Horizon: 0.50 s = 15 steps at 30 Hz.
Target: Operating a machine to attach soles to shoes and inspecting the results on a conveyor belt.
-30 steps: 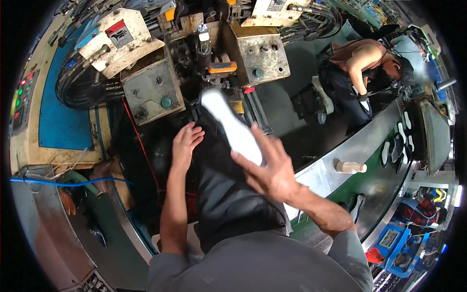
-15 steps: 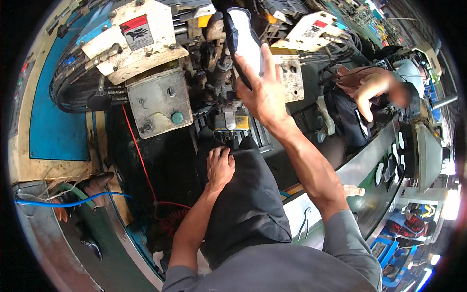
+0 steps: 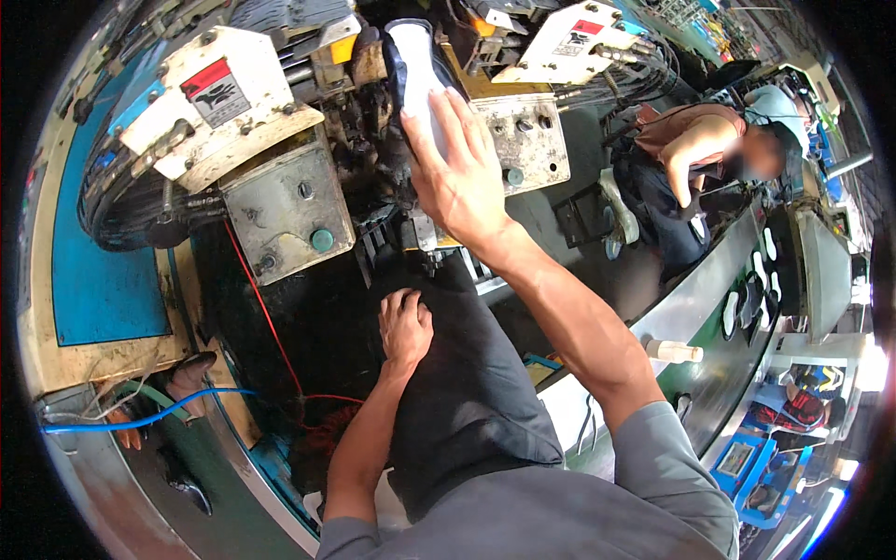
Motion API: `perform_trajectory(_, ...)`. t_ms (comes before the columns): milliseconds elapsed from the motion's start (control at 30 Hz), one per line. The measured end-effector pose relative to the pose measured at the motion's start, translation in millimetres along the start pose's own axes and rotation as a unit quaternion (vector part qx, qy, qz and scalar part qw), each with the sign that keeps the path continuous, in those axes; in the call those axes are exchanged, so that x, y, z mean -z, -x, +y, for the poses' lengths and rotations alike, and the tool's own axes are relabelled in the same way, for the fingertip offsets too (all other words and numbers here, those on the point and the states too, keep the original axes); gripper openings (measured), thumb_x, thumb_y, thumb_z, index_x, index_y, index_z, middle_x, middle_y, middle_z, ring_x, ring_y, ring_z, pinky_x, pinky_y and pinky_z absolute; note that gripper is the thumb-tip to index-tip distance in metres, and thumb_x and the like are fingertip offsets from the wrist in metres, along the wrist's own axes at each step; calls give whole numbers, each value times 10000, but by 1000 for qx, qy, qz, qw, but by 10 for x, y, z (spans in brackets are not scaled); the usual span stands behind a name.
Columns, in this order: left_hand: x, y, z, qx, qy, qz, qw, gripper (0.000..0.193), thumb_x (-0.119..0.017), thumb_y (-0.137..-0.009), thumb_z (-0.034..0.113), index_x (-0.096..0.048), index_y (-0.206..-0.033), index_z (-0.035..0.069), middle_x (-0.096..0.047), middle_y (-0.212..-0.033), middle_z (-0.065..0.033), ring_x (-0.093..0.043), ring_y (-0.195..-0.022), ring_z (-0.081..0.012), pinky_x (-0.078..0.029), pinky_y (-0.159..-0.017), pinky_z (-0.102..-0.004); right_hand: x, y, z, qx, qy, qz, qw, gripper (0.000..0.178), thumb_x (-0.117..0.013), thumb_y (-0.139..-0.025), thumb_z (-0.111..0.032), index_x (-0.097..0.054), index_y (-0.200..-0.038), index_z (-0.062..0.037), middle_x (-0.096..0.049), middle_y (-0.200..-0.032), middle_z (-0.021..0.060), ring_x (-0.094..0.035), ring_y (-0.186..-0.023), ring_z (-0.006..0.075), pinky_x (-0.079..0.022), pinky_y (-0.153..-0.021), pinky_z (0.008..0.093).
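Observation:
A dark shoe upper with a white insole board (image 3: 415, 70) on its underside stands sole-up in the middle of the machine (image 3: 403, 177). My right hand (image 3: 457, 177) lies over its near end, fingers stretched out along the white surface. The thumb side is partly hidden, and no grip round the shoe shows. My left hand (image 3: 406, 327) rests on my dark-trousered thigh, fingers loosely bent and a little apart, holding nothing.
Metal control boxes with buttons, a left one (image 3: 289, 210) and a right one (image 3: 525, 140), flank the shoe. Right of me runs a conveyor (image 3: 714, 383) carrying several soles (image 3: 730, 313); a person (image 3: 691, 159) bends beyond it. A blue hose (image 3: 159, 411) crosses at left.
The view has shifted, so the machine and shoe appear farther left. My right hand now lies flatter on the insole board, its fingers closer together. My left hand stays on my thigh.

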State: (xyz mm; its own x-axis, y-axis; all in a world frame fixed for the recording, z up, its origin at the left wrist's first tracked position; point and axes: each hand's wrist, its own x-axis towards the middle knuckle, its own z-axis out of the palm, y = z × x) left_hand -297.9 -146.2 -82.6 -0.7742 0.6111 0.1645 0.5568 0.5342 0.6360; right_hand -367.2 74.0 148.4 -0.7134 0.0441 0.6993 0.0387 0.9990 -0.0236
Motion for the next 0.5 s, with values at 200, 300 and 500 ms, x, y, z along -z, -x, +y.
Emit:
perform_trajectory(200, 19, -20, 13, -1, 2, -5, 1000, 262, -722, -948, 118, -741, -1203, 65, -679, -1280, -121, -617, -1215, -387, -516, -1044, -526, -280, -556, 280, 13, 25, 22, 999, 541, -707, -937, -198, -656, -1458, -61, -578, -1492, 302, -524, -1429, 473, -361, -1270, 570)
perform_trajectory(300, 15, -29, 12, -12, 0, 2, 1000, 252, -717, -939, 101, -737, -1188, 67, -685, -1259, -117, -627, -1192, -380, -530, -1019, -518, -496, -841, 409, 20, 31, 43, 998, 490, -650, -970, -189, -671, -1441, -58, -611, -1454, 299, -545, -1415, 462, -374, -1258, 566)
perform_trajectory(500, -17, -134, 23, -19, -17, -24, 999, 265, -728, -928, 110, -734, -1191, 72, -685, -1258, -117, -627, -1194, -379, -534, -999, -520, -786, -1300, 621, 31, 79, 47, 995, 522, -715, -920, -176, -682, -1430, -71, -642, -1440, 283, -560, -1410, 444, -400, -1240, 524)
